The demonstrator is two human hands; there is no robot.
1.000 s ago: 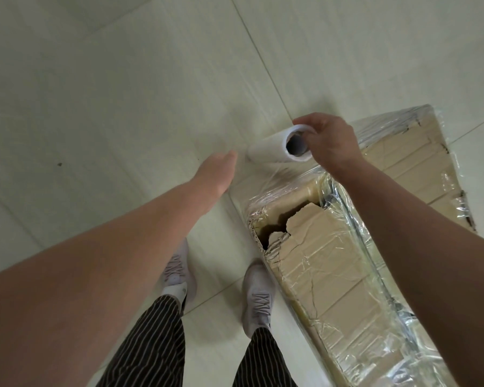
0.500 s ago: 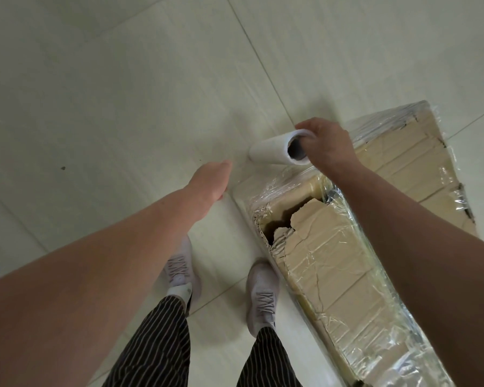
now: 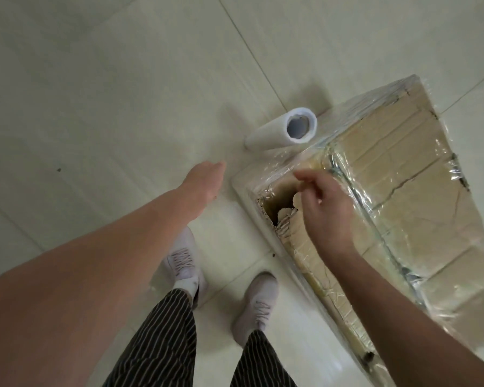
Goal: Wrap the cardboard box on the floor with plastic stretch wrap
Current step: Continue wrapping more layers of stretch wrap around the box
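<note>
The cardboard box (image 3: 403, 174), already film-covered, lies on the tiled floor (image 3: 95, 93) at right, with the stretch wrap roll (image 3: 274, 134) just beside its far left corner. The right hand (image 3: 324, 210) hovers over the torn near corner, fingers loosely curled and blurred, so any pinch is unclear. The left hand (image 3: 204, 180) reaches left of the box, fingers straight and together.

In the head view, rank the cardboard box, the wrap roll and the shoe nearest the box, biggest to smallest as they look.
1. cardboard box, by far the largest.
2. wrap roll and shoe: about alike, too close to rank.
</note>
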